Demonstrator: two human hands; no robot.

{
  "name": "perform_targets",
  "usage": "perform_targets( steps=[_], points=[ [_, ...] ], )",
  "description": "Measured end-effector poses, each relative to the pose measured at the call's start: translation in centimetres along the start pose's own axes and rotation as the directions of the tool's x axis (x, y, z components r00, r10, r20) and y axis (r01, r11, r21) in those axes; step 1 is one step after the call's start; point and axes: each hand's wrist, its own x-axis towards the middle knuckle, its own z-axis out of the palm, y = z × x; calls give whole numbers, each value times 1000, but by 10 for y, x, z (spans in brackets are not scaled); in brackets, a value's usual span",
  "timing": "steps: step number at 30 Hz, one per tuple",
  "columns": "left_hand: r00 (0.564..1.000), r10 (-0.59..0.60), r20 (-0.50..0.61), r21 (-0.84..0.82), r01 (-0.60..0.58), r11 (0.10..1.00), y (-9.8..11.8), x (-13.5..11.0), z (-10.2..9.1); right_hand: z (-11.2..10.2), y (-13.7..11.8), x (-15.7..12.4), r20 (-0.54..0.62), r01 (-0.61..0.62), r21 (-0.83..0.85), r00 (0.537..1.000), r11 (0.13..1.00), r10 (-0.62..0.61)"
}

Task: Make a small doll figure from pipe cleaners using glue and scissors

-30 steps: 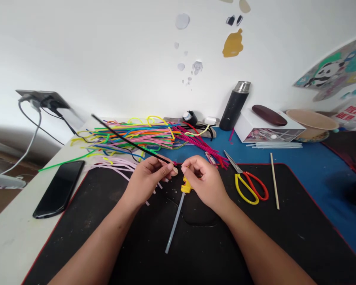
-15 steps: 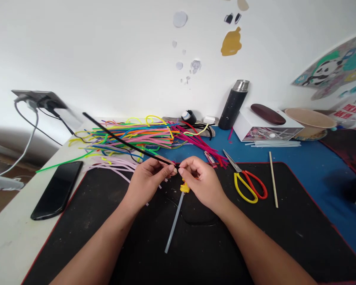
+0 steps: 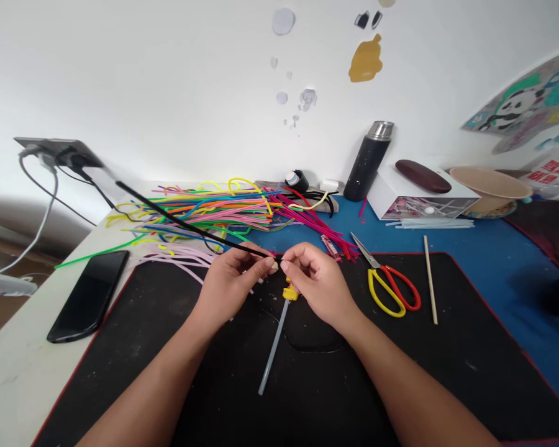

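Nearest us, a translucent glue stick (image 3: 274, 347) lies over the black desk mat (image 3: 307, 397), projecting from the yellow hot glue gun (image 3: 289, 293), which our right hand partly hides. Above the mat, our left hand (image 3: 228, 282) grips the black pipe cleaner (image 3: 186, 224) between thumb and forefinger; its long end slants up and to the left. Our right hand (image 3: 321, 282) pinches the other tip, thumb and forefinger closed just beside the left fingertips. To the right, we find scissors (image 3: 375, 264), blades parted, then a wooden stick (image 3: 430, 279). Beyond the hands lie multicoloured pipe cleaners (image 3: 214, 211). Farther back, a vacuum flask (image 3: 368, 162) stands near the wall.
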Motion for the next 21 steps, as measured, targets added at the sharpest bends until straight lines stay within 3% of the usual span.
perform_targets(
  steps=[9, 21],
  points=[
    [999, 48, 25, 138, -51, 989, -2, -2, 0, 1, -3, -2, -46, 19, -122, 999, 992, -24],
    [943, 330, 45, 448, -315, 837, -2, -7, 3, -2, 0, -3, -48, 99, -392, 991, 915, -128]
  ],
)
